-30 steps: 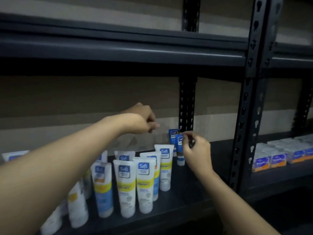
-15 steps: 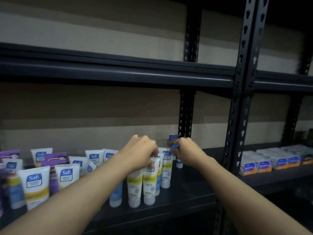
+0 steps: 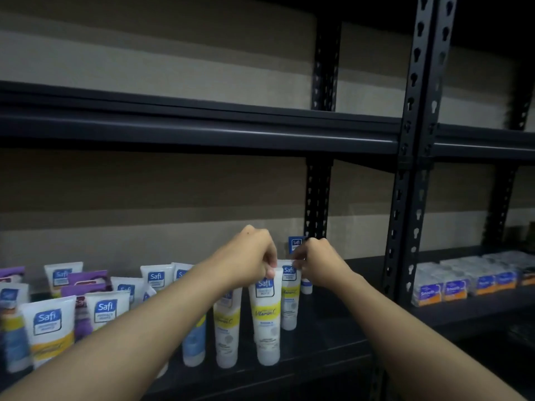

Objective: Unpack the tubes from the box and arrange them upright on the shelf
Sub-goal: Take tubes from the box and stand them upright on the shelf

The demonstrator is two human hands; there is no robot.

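On the dark metal shelf (image 3: pixel 333 340), the left hand (image 3: pixel 254 257) pinched the crimped top of an upright white plastic tube (image 3: pixel 267 314) with a yellow band while the right hand (image 3: pixel 320 266) pinched the second white tube (image 3: pixel 289 299) behind it, where a careless tug could domino the crowded row (image 3: pixel 225 325), a small blue tube (image 3: pixel 296 243) and black perforated post (image 3: pixel 317 198) close behind.

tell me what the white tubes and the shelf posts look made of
The white tubes look like soft plastic, smooth with a slight sheen and flat crimped tops. The shelf posts are probably painted metal: matte black, punched keyhole slots.
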